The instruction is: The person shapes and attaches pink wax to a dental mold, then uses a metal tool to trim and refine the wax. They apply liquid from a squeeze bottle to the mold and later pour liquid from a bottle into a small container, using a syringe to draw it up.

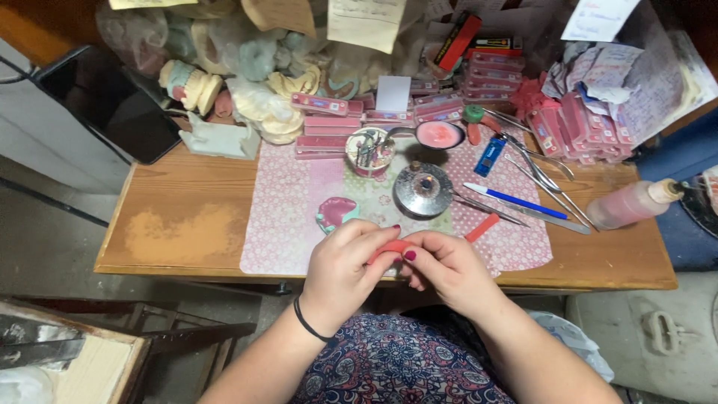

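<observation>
Both my hands meet at the front edge of the wooden table (179,232). My left hand (340,265) and my right hand (445,273) pinch between their fingertips a small piece of red wax-like material (387,249). A black band circles my left wrist. Just beyond my left hand a pink-and-teal dental model (335,212) lies on the patterned pink mat (288,217).
On the mat lie a round metal burner (423,190), a cup of tools (369,152), a bowl of pink material (439,135), a blue lighter (490,155), a blue pen (516,200), metal instruments (542,176) and a red stick (482,227). Stacked pink boxes (572,123), plaster casts (262,105), a dark tablet (112,105) and a pink bottle (632,203) surround it.
</observation>
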